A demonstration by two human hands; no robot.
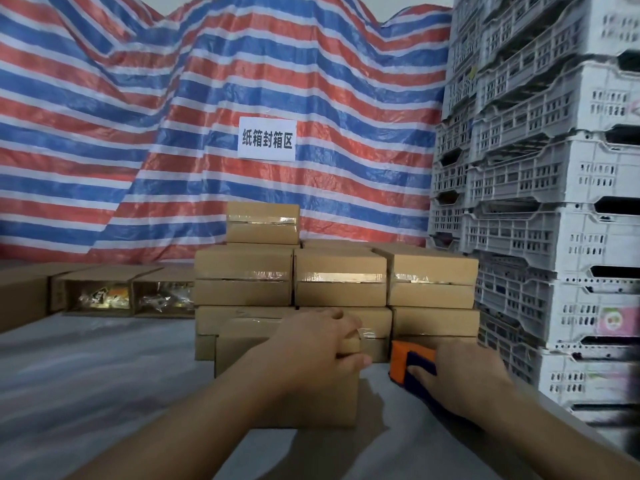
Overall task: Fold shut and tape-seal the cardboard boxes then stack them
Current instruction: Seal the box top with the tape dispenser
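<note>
Left hand (313, 344): being curled over the far right corner of the nearest cardboard box (242, 351), fingers on its taped top, thumb against its right side.
Right hand (460, 372): being laid on the orange and blue tape dispenser (407, 363), fingers curled round it.
Nearest box: being held on the grey counter (86, 382), just in front of the stack.
Stack of sealed boxes (339, 278): being kept behind, one box on top.
Open boxes (128, 292): being left at the left.
</note>
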